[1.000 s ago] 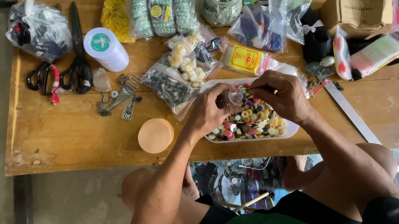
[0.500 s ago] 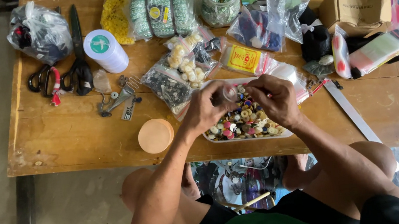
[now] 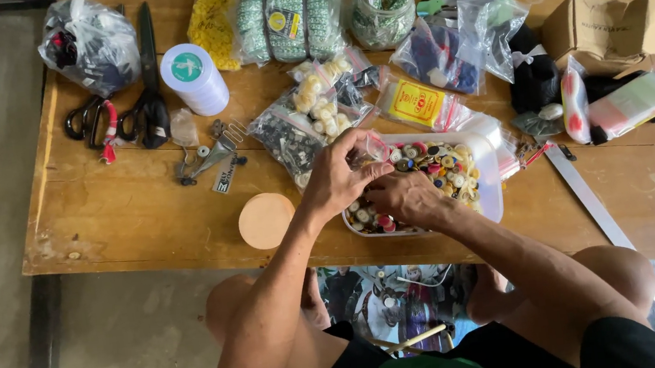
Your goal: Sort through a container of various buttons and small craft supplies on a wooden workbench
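Note:
A white tray [image 3: 493,187] full of mixed coloured buttons [image 3: 445,167] sits at the table's near edge. My left hand [image 3: 339,181] is at the tray's left end and pinches a small clear plastic bag [image 3: 374,147] just above the buttons. My right hand [image 3: 407,197] lies low in the tray on the buttons, with curled fingers that meet the left fingertips. Whether it holds a button is hidden from me.
On the wooden table [image 3: 138,221] are a round tan lid [image 3: 265,220] left of the tray, bags of buttons [image 3: 299,129], black scissors [image 3: 149,106], a white tape roll [image 3: 194,77], a metal ruler [image 3: 592,204] on the right and a cardboard box [image 3: 602,30].
My right hand has dropped from the small bag into the tray of buttons. Both hands have shifted slightly left and nearer; the left keeps the bag.

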